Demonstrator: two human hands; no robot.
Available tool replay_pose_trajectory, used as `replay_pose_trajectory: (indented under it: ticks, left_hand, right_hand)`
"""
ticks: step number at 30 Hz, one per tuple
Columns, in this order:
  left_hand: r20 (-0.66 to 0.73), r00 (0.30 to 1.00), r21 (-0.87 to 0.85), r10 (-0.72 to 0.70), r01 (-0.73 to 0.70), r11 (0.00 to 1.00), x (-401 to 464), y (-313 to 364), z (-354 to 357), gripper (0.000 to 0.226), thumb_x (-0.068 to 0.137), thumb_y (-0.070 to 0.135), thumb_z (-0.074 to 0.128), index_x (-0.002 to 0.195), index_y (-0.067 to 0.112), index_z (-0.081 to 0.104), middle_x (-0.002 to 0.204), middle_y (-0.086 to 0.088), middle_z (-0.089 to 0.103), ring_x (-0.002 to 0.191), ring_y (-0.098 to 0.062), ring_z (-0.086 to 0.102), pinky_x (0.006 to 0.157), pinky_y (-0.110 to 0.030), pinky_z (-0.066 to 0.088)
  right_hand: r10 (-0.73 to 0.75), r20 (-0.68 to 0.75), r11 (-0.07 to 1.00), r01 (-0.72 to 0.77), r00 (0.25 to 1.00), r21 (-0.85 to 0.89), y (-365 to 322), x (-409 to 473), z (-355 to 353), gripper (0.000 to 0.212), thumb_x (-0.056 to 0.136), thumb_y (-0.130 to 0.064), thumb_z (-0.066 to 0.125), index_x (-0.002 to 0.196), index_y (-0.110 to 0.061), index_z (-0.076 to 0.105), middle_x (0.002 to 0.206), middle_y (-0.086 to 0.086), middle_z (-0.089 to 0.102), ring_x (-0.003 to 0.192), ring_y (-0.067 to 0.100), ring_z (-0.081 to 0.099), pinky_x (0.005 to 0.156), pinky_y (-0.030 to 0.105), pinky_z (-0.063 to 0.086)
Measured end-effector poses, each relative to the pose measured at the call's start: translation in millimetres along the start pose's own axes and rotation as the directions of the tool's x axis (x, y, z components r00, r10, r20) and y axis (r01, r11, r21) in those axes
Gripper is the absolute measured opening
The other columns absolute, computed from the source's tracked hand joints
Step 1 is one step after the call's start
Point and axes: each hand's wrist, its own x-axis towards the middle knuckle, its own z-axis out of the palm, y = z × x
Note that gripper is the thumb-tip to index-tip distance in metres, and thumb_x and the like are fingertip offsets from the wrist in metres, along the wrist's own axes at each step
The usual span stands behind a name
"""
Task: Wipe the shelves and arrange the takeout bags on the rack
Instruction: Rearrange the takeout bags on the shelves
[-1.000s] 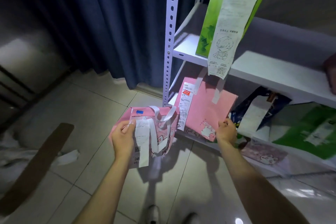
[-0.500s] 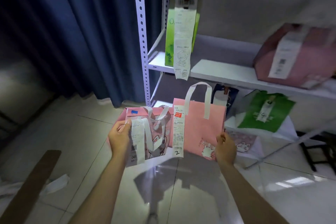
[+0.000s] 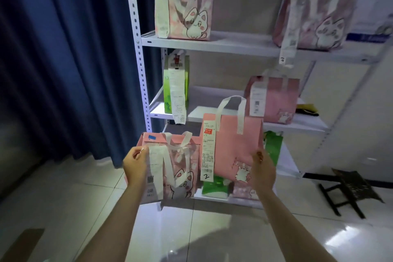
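Note:
My left hand [image 3: 135, 165] grips the left edge of a pink cat-print takeout bag [image 3: 180, 168] with a long receipt hanging down its front. My right hand [image 3: 262, 169] holds the lower right corner of a plain pink takeout bag [image 3: 234, 142], upright, with white handles and a receipt marked "2". Both bags hang in the air in front of the white metal rack [image 3: 212, 43]. The top shelf carries two pink cat bags [image 3: 185, 4] [image 3: 314, 13]. On the middle shelf stand a green bag [image 3: 176, 83] and a pink bag [image 3: 273, 100].
A dark blue curtain [image 3: 70, 59] hangs left of the rack. Green and pink bags [image 3: 214, 185] lie on the bottom shelf behind my hands. A small dark stool [image 3: 350, 191] stands on the tiled floor at the right. A brown board [image 3: 23, 242] lies at bottom left.
Both hands have lifted the two pink bags from near the floor to the height of the lower shelves. The view has tilted up, bringing the top shelf and its bags into sight.

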Motion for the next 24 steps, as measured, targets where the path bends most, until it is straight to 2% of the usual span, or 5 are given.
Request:
replay_pose_trajectory:
  ticks: [5, 9, 14, 20, 24]
  left_hand:
    - [-0.008, 1.000, -0.026, 0.011, -0.012, 1.000, -5.8, 23.4, 6.5, 0.018, 0.100, 0.025, 0.062, 0.088, 0.011, 0.065, 0.077, 0.001, 0.069, 0.069, -0.016, 0.065, 0.057, -0.026, 0.047]
    - [-0.035, 0.999, 0.021, 0.002, -0.001, 1.000, -3.9, 30.1, 11.2, 0.016, 0.097, 0.026, 0.062, 0.085, 0.017, 0.067, 0.073, 0.004, 0.068, 0.064, -0.011, 0.062, 0.054, -0.023, 0.041]
    - [0.021, 1.000, -0.033, -0.018, 0.018, 0.999, 10.9, 28.5, 21.6, 0.016, 0.097, 0.021, 0.061, 0.083, 0.015, 0.067, 0.076, 0.000, 0.070, 0.074, -0.023, 0.065, 0.063, -0.028, 0.048]
    - [0.060, 0.998, -0.066, -0.009, 0.013, 0.998, 42.3, 53.2, 36.4, 0.014, 0.090, 0.018, 0.063, 0.079, 0.013, 0.069, 0.093, 0.001, 0.073, 0.074, -0.021, 0.065, 0.063, -0.031, 0.051]
    - [0.080, 0.995, -0.084, 0.061, -0.055, 0.995, 71.1, 89.9, 49.9, 0.015, 0.090, 0.021, 0.065, 0.075, 0.019, 0.069, 0.078, 0.001, 0.072, 0.074, -0.021, 0.066, 0.060, -0.029, 0.048]
  right_hand:
    - [-0.044, -0.067, 0.998, 0.047, 0.997, 0.045, -28.5, 19.3, -37.2, 0.022, 0.108, -0.026, 0.043, 0.094, -0.023, 0.059, 0.080, -0.005, 0.059, 0.067, 0.020, 0.057, 0.053, 0.024, 0.034]
    - [-0.047, -0.116, 0.998, 0.052, 0.992, 0.046, -47.6, 36.9, -52.5, 0.018, 0.107, -0.023, 0.044, 0.093, -0.026, 0.054, 0.077, -0.011, 0.053, 0.068, 0.015, 0.050, 0.056, 0.023, 0.031]
    - [-0.084, -0.144, 0.991, 0.098, 0.986, 0.094, -77.0, 58.4, -58.3, 0.022, 0.108, -0.028, 0.045, 0.088, -0.023, 0.054, 0.073, -0.017, 0.053, 0.065, -0.001, 0.048, 0.054, 0.023, 0.033]
    - [-0.188, -0.204, 0.970, 0.214, 0.961, 0.114, -139.1, 105.7, -60.5, 0.018, 0.107, -0.028, 0.049, 0.097, -0.018, 0.058, 0.079, -0.009, 0.056, 0.068, 0.006, 0.052, 0.058, 0.018, 0.033]
    - [-0.223, -0.247, 0.958, 0.259, 0.943, 0.126, -176.9, 142.8, -61.0, 0.023, 0.107, -0.031, 0.048, 0.104, -0.014, 0.063, 0.089, 0.000, 0.064, 0.079, 0.018, 0.061, 0.062, 0.020, 0.041]
